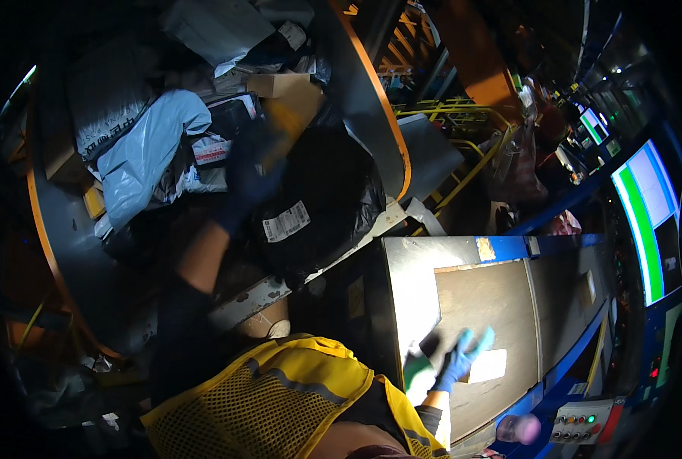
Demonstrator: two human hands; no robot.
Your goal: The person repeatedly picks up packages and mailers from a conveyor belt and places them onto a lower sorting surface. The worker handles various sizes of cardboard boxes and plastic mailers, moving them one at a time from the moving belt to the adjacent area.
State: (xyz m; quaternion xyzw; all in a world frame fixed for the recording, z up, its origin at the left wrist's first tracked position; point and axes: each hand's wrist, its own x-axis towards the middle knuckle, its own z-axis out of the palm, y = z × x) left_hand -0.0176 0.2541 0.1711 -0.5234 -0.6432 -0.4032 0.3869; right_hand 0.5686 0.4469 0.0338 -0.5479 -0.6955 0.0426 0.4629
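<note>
My left hand (252, 178), in a dark blue glove and blurred, reaches over a heap of parcels in a chute. A small yellow-brown parcel (283, 132), blurred along with the hand, is at its fingers. Just below and right of this hand lies a large black plastic bag (324, 201) with a white label. My right hand (461, 361), in a blue glove with lighter fingertips, is over a conveyor belt (484, 298). Its fingers are spread against the end of a small box (488, 366) with a brightly lit white top; the palm's contact is hidden.
Grey mailing bags (152, 155) and a cardboard box (292, 97) fill the chute, edged by an orange rim (384, 109). A screen (648, 221) and a button panel (582, 421) stand at right. Another small box (589, 287) rests farther along the conveyor.
</note>
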